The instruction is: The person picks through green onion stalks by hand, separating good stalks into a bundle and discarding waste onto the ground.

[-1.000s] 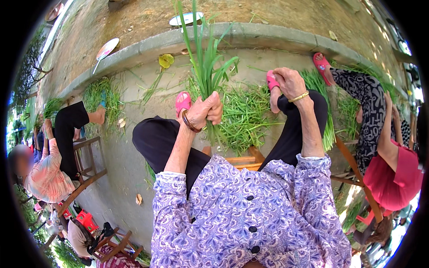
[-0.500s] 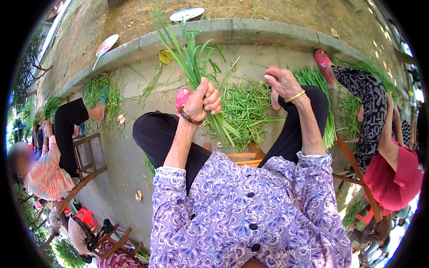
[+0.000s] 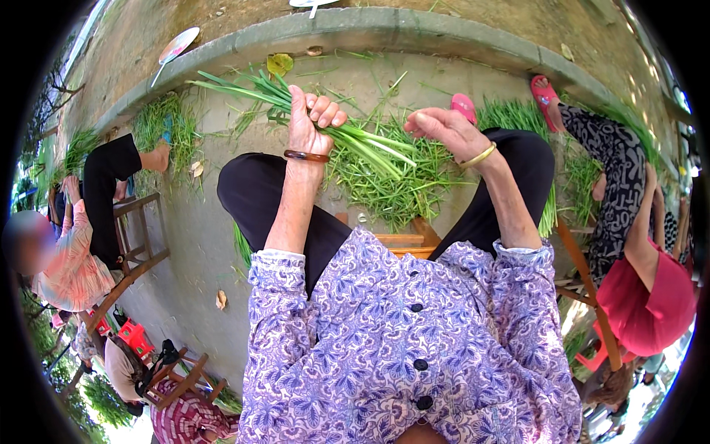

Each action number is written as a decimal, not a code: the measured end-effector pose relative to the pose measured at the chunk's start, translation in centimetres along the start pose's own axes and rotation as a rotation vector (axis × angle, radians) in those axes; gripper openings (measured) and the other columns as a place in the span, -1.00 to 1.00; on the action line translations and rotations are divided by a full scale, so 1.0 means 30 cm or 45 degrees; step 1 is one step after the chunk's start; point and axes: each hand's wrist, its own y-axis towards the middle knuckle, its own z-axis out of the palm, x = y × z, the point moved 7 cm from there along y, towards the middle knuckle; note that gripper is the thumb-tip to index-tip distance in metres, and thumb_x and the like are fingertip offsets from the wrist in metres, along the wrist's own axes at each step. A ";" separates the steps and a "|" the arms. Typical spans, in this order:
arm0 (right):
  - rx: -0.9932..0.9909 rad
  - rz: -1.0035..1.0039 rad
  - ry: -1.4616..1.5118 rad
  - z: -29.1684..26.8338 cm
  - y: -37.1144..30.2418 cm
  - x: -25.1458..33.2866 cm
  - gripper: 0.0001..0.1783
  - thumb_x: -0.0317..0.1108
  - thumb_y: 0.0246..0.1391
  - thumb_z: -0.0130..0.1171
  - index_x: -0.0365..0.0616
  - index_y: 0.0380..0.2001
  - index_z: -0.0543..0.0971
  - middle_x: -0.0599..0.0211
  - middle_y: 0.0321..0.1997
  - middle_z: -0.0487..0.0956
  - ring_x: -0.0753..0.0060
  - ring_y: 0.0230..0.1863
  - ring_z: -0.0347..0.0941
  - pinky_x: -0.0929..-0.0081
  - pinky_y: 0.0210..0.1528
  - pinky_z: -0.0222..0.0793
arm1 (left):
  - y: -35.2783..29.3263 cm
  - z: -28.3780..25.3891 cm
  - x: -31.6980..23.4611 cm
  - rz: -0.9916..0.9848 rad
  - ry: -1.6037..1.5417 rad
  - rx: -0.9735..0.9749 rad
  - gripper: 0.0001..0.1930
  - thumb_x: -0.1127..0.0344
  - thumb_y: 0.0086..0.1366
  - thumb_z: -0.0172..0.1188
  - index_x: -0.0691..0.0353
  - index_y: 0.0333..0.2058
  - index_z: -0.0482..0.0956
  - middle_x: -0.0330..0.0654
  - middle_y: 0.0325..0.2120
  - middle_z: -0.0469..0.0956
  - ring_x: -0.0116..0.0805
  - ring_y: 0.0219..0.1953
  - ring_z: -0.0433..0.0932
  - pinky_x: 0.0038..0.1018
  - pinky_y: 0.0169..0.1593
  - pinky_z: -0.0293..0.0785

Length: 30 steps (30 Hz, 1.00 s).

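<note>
A bunch of long green chives [image 3: 373, 148] is gripped in my left hand [image 3: 310, 126], thumb up and fingers wrapped round it. Its leaves point to the far left and its pale stem ends to the right, nearly level. My right hand [image 3: 447, 133] is held just right of the stem ends, apart from them, fingers bent and pressed together; whether anything small is between them cannot be made out. Under both hands a heap of loose green trimmings [image 3: 392, 192] lies on the concrete between my knees. Beyond my right knee lies a pile of long chives [image 3: 510, 115].
A low concrete kerb [image 3: 333, 33] curves across the far side, with a round hand fan [image 3: 177, 46] by it. A yellow leaf [image 3: 279, 64] and a pink slipper [image 3: 464, 107] lie nearer. People sit on both sides, one by a wooden chair [image 3: 140, 237] on the left.
My left hand has tipped the bunch from steep to nearly level, its leaves swinging left and its stems right. My right hand has moved slightly left, its fingers reaching toward the stems.
</note>
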 end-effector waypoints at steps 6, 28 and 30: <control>-0.292 -0.370 -0.929 0.146 -0.022 0.153 -0.27 0.07 -0.43 0.24 -0.27 -0.27 0.30 0.08 -0.38 0.43 0.12 -0.32 0.37 0.31 -0.27 0.22 | 0.008 -0.027 0.055 0.072 0.145 -0.168 -0.57 -0.12 0.11 -0.11 0.09 -0.69 0.17 -0.39 -0.84 0.04 -0.51 -0.79 0.06 -0.53 -0.60 0.13; -0.226 -0.052 -0.512 0.236 0.032 0.012 -0.64 -0.22 -0.15 0.08 -0.32 -0.48 0.27 -0.06 -0.68 0.39 -0.06 -0.61 0.36 0.20 -0.56 0.24 | 0.006 -0.014 0.124 -0.198 0.217 -0.063 -0.68 0.08 0.17 -0.05 0.10 -0.67 0.26 -0.34 -0.78 0.27 -0.43 -0.63 0.32 -0.36 -0.39 0.36; -0.219 -0.062 -0.478 0.227 0.034 0.002 -0.63 -0.22 -0.16 0.09 -0.34 -0.49 0.28 -0.09 -0.65 0.41 -0.07 -0.56 0.38 0.19 -0.52 0.29 | 0.004 0.009 0.124 -0.195 0.226 -0.066 -0.70 0.10 0.17 -0.05 0.12 -0.65 0.30 -0.32 -0.76 0.28 -0.42 -0.60 0.34 -0.36 -0.38 0.36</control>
